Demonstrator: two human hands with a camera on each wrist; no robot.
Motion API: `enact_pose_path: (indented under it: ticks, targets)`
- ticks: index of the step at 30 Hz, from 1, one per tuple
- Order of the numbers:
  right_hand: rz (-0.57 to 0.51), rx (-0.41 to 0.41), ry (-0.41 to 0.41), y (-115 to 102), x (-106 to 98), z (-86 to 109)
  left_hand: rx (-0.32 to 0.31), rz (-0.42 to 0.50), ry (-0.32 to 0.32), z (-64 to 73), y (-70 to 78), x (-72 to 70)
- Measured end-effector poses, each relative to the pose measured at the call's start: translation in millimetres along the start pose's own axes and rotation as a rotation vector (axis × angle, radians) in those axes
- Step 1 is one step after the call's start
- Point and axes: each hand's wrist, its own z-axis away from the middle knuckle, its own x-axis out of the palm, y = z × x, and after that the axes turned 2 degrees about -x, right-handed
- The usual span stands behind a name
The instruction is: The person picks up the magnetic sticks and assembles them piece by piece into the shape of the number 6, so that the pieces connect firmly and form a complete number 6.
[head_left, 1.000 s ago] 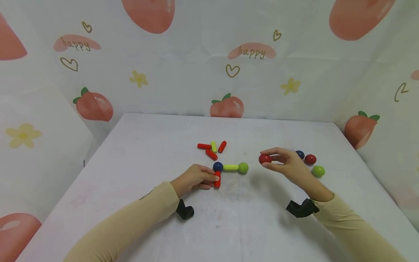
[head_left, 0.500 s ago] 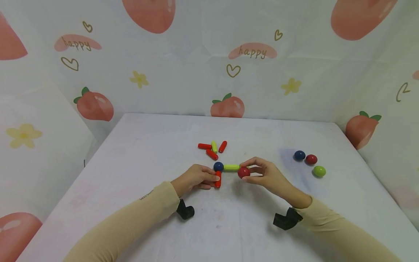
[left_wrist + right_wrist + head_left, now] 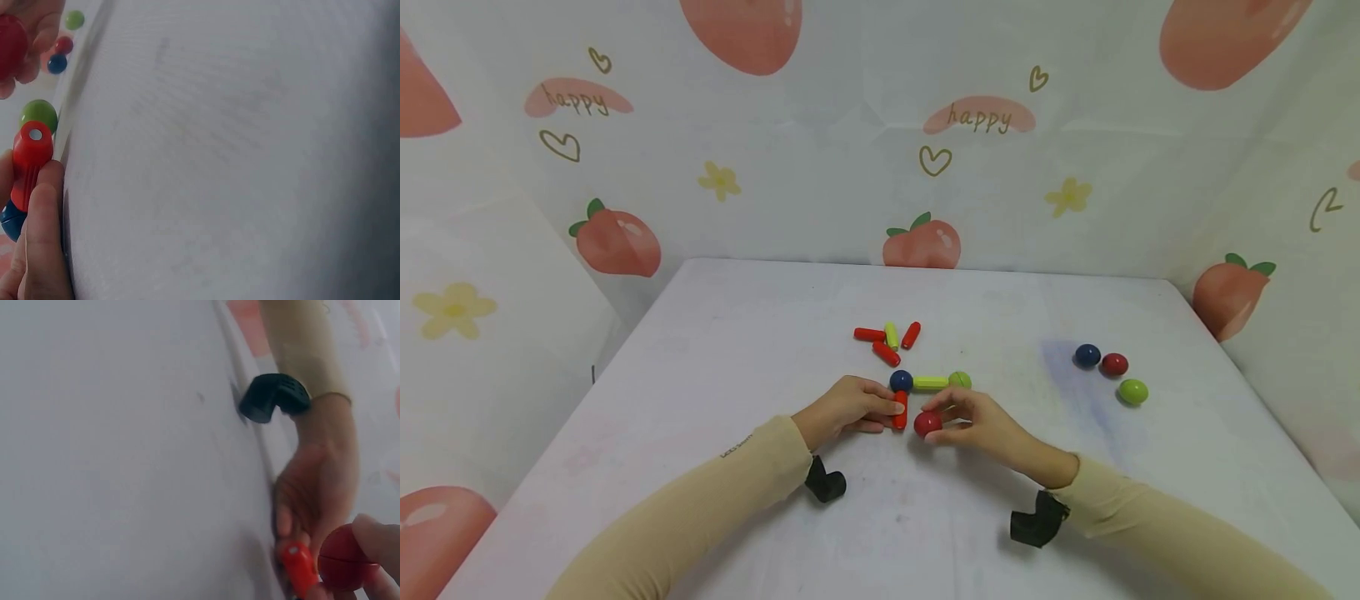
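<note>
My left hand [image 3: 853,406] pinches a red rod [image 3: 900,412] between thumb and fingers. The far end of that rod meets a blue ball [image 3: 901,381], and a yellow-green rod [image 3: 931,383] runs from the ball to a green ball [image 3: 960,381]. A pale round spot shows on the red rod's near end [image 3: 35,135] in the left wrist view. Just right of this end, my right hand [image 3: 973,421] grips a red ball [image 3: 928,424] with thumb and fingers. A seam line crosses the red ball [image 3: 344,557] in the right wrist view.
Behind the joined pieces lie several loose rods, red ones [image 3: 886,353] and a yellow-green one [image 3: 891,335]. At the right of the white table [image 3: 760,317] sit a blue ball [image 3: 1087,356], a red ball [image 3: 1115,364] and a green ball [image 3: 1133,392]. A printed cloth hangs behind.
My right hand has brought the red ball leftward and toward me, from the right side to near the red rod's end. The left hand has kept its place on the rod.
</note>
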Motion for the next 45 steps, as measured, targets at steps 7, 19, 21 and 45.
enact_pose_path:
  ticks: [7,19,21,45]
  targets:
    - [-0.071,-0.017,-0.062,3,14,-2.7,0.004,0.0,0.001,-0.2,-0.6,0.0]
    - [-0.04,-0.006,-0.054,2,23,-5.3,0.01,0.011,-0.002,-0.3,-1.4,0.1]
    - [-0.037,-0.001,-0.054,4,24,-6.2,0.011,0.011,-0.002,-0.8,-1.7,-0.1]
    - [0.056,-0.025,-0.004,4,32,-10.8,0.013,0.002,0.005,-1.9,-1.6,-0.7]
